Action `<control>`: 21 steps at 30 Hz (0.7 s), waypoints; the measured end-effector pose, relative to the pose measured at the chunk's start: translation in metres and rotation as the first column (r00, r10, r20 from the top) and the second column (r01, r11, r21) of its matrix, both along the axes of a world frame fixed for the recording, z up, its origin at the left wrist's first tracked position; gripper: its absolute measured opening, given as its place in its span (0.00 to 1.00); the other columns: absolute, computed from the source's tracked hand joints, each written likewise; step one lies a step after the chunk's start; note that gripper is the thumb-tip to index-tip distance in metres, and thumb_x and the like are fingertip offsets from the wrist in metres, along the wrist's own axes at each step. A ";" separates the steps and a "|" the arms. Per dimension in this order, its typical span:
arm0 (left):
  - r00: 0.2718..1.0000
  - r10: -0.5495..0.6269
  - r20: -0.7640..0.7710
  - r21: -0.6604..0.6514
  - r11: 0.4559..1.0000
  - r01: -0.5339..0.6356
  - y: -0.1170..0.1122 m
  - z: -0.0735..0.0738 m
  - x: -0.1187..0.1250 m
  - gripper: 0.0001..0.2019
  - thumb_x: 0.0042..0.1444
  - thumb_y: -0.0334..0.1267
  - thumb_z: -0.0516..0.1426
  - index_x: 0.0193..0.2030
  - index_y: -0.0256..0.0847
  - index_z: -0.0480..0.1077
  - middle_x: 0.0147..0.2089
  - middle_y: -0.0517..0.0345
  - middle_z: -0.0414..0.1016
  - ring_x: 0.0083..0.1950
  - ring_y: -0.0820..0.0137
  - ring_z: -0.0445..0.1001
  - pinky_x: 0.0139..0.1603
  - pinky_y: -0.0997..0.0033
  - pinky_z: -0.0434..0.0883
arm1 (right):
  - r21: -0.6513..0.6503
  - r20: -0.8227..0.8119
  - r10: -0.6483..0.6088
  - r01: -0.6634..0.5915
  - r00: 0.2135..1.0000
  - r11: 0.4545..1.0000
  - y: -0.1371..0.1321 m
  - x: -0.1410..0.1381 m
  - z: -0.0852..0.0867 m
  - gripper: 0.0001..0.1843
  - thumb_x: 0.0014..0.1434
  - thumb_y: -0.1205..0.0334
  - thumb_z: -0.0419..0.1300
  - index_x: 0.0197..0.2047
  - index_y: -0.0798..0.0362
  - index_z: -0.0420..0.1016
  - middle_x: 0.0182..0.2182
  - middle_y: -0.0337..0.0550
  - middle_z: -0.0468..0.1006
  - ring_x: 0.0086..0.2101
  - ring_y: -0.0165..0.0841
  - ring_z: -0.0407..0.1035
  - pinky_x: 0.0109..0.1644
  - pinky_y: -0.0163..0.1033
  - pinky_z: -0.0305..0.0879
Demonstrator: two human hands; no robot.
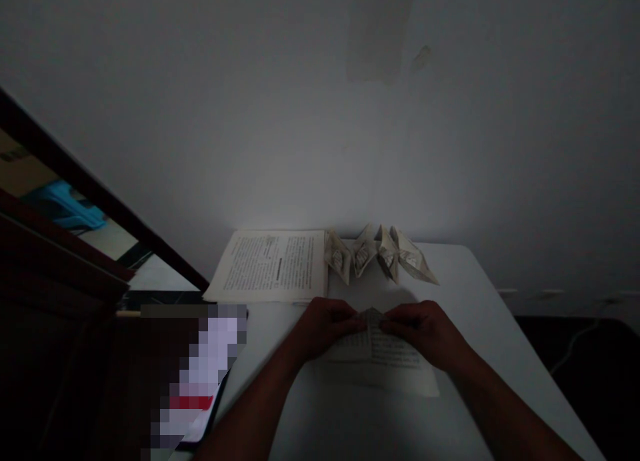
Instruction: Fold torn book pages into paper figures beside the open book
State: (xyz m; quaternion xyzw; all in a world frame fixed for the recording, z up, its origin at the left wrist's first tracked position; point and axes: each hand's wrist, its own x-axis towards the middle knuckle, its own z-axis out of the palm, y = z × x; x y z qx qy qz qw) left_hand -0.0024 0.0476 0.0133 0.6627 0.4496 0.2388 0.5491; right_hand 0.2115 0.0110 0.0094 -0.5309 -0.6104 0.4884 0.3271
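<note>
Left hand (327,324) and right hand (427,328) pinch folded paper (393,354) beside its peak, seemingly equally near (it's dim), long edge crosswise

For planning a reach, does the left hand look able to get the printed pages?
Probably yes: nothing visible separates the left hand from the printed pages, though it holds folded paper.

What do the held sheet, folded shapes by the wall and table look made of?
Held sheet: thin matte paper; printed text and a fold show.
Folded shapes: likely similar paper, matte; sharp creases, dark print-like marks.
Table: pale, smooth surface without visible grain; perhaps laminate or plastic, too dim to settle.
</note>
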 end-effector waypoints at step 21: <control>0.998 0.032 -0.053 0.083 0.996 -0.028 0.004 0.002 -0.010 0.08 0.48 0.40 0.61 0.31 0.36 0.77 0.27 0.58 0.78 0.30 0.70 0.74 0.31 0.75 0.68 | -0.084 -0.117 -0.015 0.005 0.993 0.996 0.005 0.021 -0.006 0.16 0.51 0.51 0.63 0.37 0.53 0.81 0.31 0.44 0.82 0.33 0.37 0.75 0.38 0.40 0.71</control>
